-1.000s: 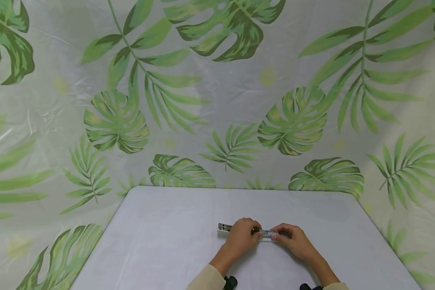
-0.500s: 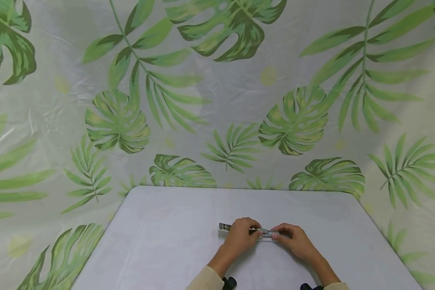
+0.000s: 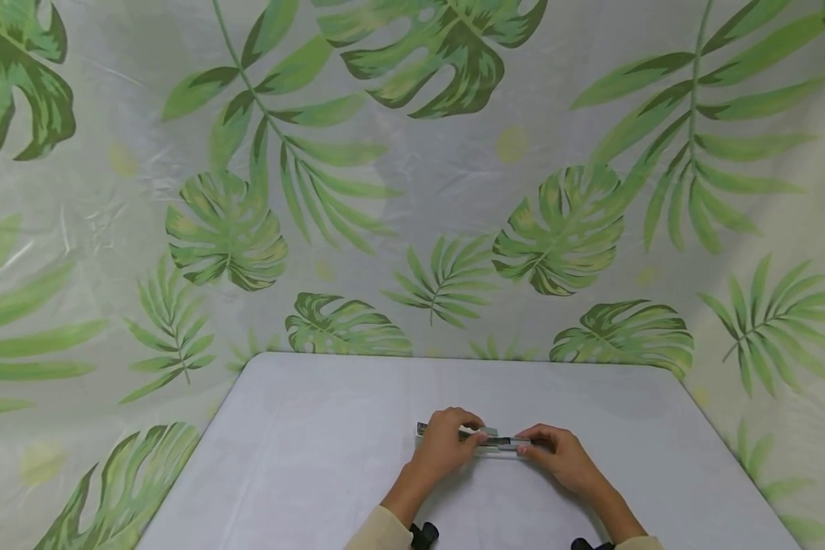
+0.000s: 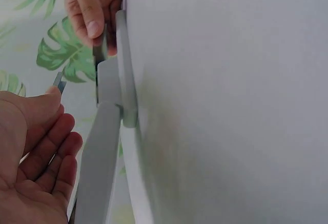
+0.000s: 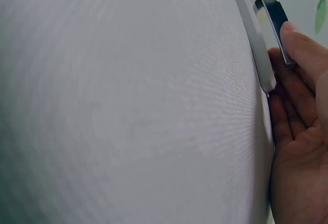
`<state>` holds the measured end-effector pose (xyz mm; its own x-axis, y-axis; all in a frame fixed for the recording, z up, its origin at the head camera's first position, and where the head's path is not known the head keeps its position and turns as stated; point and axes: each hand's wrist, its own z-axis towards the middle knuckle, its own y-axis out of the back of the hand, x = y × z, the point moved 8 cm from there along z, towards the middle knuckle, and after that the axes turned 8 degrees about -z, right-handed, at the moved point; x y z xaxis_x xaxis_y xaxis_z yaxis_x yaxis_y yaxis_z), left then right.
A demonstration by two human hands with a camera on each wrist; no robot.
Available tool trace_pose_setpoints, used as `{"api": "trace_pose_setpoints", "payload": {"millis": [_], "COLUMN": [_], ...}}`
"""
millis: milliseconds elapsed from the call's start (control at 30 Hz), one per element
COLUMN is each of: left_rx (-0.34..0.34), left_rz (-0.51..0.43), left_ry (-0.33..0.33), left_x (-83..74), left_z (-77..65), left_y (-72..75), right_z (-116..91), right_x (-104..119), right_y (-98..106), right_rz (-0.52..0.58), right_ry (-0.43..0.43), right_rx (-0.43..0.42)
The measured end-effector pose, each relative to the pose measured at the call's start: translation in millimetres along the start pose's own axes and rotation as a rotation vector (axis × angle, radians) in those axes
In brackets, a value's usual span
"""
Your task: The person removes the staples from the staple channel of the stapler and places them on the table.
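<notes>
A pale grey stapler (image 4: 100, 157) lies lengthwise across the table, its metal magazine (image 5: 277, 19) exposed. My left hand (image 3: 443, 443) is over the stapler's left part in the head view. Between its thumb and index finger it pinches a short strip of staples (image 4: 60, 82), held apart from the magazine in the left wrist view; the other fingers are loosely curled. At the stapler's right end, my right hand (image 3: 557, 452) pinches the magazine's end, thumb (image 5: 302, 44) on top and fingers beneath. The left hand hides part of the stapler in the head view.
The table (image 3: 330, 451) has a white cover and rounded far corners. Behind it hangs a leaf-patterned curtain (image 3: 412, 191). Both forearms come in from the near edge, with beige sleeves (image 3: 383, 528) and black wrist devices (image 3: 424, 535).
My left hand has shifted a little left and up, carrying the staple strip off the magazine, whose dark rail now shows. The right hand stays at the stapler's end.
</notes>
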<state>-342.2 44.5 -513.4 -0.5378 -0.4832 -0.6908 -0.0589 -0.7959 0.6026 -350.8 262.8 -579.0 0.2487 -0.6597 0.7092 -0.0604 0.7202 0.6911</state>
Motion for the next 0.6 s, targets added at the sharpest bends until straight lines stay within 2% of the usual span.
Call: {"api": "trace_pose_setpoints", "payload": {"millis": [233, 600], "left_rx": [-0.012, -0.070], "left_rz": [-0.023, -0.058], "left_ry": [0.042, -0.065], "left_x": [3.5, 0.4], "left_z": [-0.8, -5.5], "left_y": [11.4, 24.9], "right_z": [0.9, -1.1], "right_x": [0.5, 2.6], "right_y": [0.8, 2.3], "right_rz": [-0.008, -0.035], "right_ry": [-0.025, -0.039], "right_rx": [0.003, 0.001]}}
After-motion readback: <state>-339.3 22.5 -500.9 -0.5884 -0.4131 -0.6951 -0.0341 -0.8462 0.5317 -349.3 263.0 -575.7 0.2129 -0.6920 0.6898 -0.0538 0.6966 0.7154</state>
